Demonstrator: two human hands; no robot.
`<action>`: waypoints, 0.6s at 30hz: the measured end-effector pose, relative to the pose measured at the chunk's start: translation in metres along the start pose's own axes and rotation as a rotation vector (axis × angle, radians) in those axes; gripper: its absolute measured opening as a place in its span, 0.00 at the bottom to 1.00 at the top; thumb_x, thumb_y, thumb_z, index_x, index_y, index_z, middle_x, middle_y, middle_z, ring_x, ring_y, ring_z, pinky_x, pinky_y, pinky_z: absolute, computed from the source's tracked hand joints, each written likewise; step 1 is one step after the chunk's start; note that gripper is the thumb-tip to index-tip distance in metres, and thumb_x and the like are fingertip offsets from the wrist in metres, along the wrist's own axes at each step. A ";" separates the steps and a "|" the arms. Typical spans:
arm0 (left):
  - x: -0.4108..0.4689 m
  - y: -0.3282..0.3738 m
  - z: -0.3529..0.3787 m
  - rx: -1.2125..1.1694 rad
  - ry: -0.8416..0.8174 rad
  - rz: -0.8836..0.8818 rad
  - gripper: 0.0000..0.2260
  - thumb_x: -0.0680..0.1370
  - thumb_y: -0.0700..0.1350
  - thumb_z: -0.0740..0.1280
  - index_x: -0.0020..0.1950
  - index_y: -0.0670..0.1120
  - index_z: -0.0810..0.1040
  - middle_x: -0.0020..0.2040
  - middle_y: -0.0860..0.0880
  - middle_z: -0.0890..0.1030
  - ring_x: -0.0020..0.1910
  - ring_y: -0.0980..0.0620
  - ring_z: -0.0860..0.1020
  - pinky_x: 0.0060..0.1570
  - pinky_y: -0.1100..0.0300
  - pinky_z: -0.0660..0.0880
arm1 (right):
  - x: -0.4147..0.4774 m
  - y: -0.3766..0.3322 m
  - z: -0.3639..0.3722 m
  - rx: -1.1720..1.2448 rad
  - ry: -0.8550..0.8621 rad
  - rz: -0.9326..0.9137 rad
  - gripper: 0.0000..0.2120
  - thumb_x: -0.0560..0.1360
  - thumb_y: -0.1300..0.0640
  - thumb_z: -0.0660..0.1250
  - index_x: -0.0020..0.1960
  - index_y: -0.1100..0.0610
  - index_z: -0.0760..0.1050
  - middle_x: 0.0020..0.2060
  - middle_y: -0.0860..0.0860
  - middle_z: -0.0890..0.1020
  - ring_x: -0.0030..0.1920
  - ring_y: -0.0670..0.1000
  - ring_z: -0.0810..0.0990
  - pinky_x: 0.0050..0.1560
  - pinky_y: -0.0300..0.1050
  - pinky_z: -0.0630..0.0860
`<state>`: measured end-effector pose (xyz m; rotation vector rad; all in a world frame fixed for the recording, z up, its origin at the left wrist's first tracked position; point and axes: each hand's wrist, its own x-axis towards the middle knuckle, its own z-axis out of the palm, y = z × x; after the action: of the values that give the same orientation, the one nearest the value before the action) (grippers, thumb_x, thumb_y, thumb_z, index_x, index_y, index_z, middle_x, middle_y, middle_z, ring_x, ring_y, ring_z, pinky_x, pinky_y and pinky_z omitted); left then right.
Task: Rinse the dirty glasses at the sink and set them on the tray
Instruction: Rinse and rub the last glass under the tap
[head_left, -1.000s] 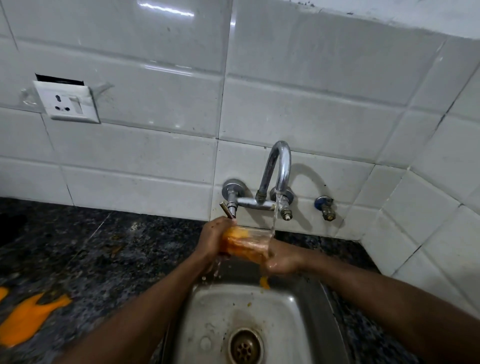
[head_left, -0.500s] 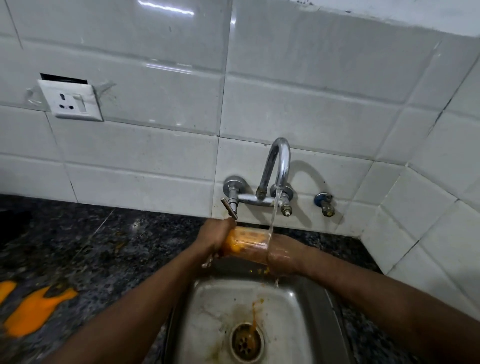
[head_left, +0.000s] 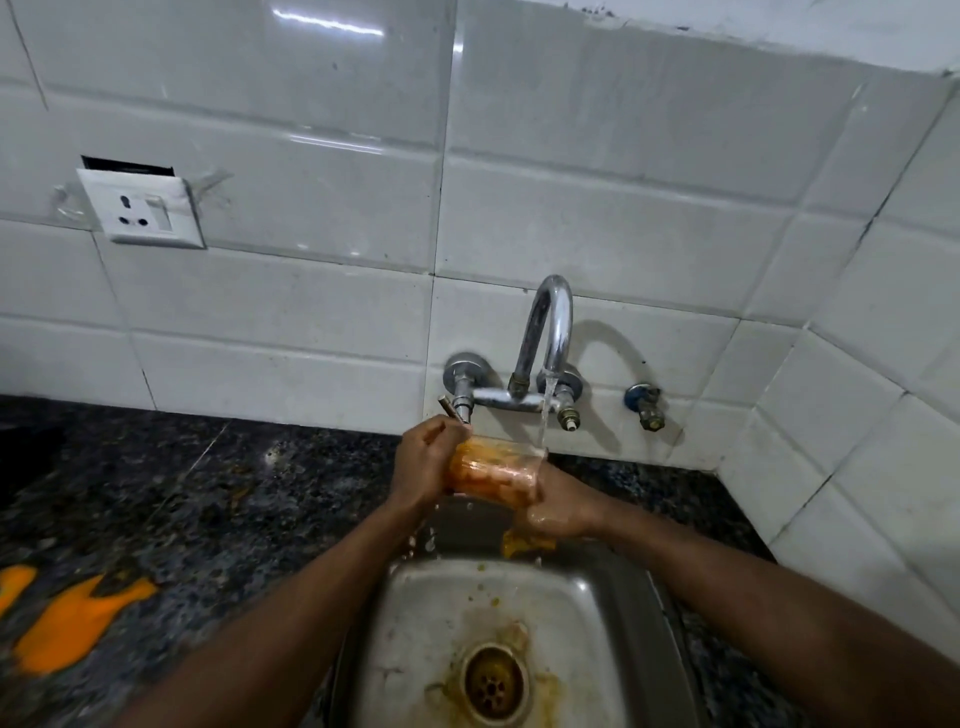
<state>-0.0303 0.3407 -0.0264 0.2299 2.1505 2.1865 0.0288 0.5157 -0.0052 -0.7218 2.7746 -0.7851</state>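
Tiled wall (head_left: 623, 182), dark granite counter (head_left: 234, 493), steel sink (head_left: 426, 623), glass (head_left: 493, 473) under tap (head_left: 556, 322)

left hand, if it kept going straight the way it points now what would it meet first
Most likely the tap's left valve, just past the left hand gripping the glass; behind that, the tiled wall. Depth is hard to judge from one view.

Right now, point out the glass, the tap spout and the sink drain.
glass (head_left: 493, 475), head view, on its orange-smeared side wall.
tap spout (head_left: 558, 322), head view, on the curved chrome neck.
sink drain (head_left: 493, 683), head view, on the strainer's middle.
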 end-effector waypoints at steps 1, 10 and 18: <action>0.001 0.000 0.002 0.075 0.009 -0.012 0.11 0.81 0.45 0.64 0.44 0.40 0.81 0.41 0.41 0.81 0.38 0.42 0.80 0.28 0.56 0.76 | 0.001 0.008 0.003 -0.078 0.019 0.015 0.26 0.71 0.67 0.69 0.67 0.53 0.72 0.62 0.50 0.78 0.62 0.47 0.77 0.62 0.41 0.76; 0.005 0.011 0.001 0.117 -0.020 -0.023 0.10 0.80 0.44 0.65 0.46 0.38 0.81 0.44 0.39 0.81 0.38 0.46 0.80 0.27 0.61 0.75 | -0.001 0.001 0.002 0.149 0.096 -0.042 0.25 0.73 0.67 0.71 0.67 0.53 0.72 0.59 0.48 0.79 0.61 0.46 0.78 0.65 0.49 0.75; 0.005 0.002 -0.002 0.166 -0.007 -0.030 0.09 0.80 0.45 0.65 0.44 0.45 0.83 0.42 0.42 0.82 0.39 0.43 0.80 0.33 0.57 0.77 | 0.002 0.005 0.006 0.025 0.050 -0.086 0.28 0.71 0.68 0.67 0.68 0.49 0.71 0.65 0.48 0.76 0.65 0.46 0.74 0.69 0.48 0.71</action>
<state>-0.0353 0.3393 -0.0238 0.2116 2.3174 1.9903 0.0272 0.5156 -0.0127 -0.8325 2.7888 -0.8632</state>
